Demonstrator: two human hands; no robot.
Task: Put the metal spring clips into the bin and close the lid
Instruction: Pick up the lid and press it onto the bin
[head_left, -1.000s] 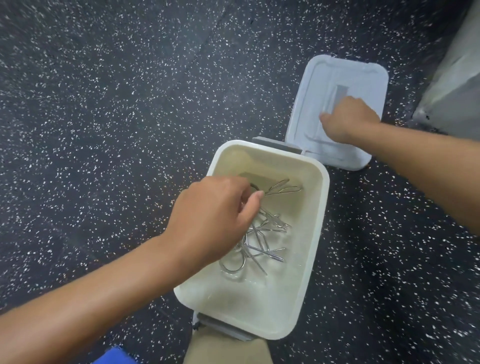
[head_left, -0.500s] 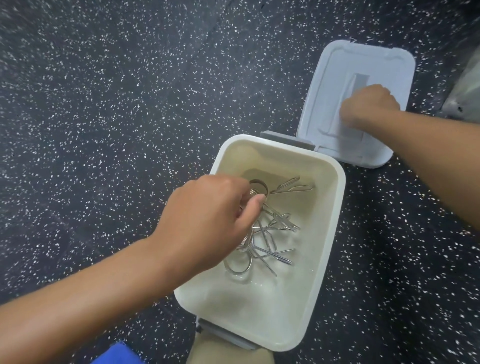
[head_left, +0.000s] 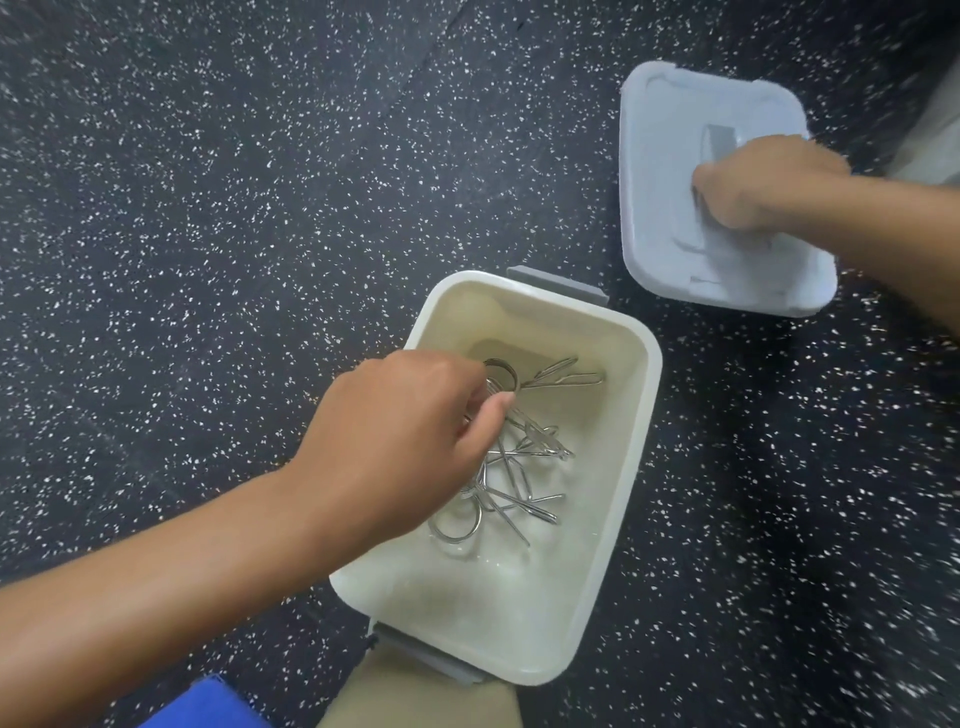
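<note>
A cream plastic bin (head_left: 631, 431) stands open on the speckled floor, with grey latches at its near and far ends. Several metal spring clips (head_left: 524, 470) lie tangled on its bottom. My left hand (head_left: 400, 436) reaches into the bin from the left, fingers curled down onto the clips; whether it grips one is hidden. The pale blue-grey lid (head_left: 670, 156) lies flat on the floor to the bin's upper right. My right hand (head_left: 763, 182) rests on the lid, fingers closed around its grey handle.
Dark rubber floor (head_left: 234, 208) with white specks lies all around. A tan knee or trouser leg (head_left: 415, 696) touches the bin's near end. A blue object (head_left: 208, 709) shows at the bottom edge. A pale object (head_left: 935, 150) sits at the right edge.
The view has shifted, so the lid and bin sit further right and apart in frame. My right hand has closed more firmly on the lid's handle. My left hand stays among the clips.
</note>
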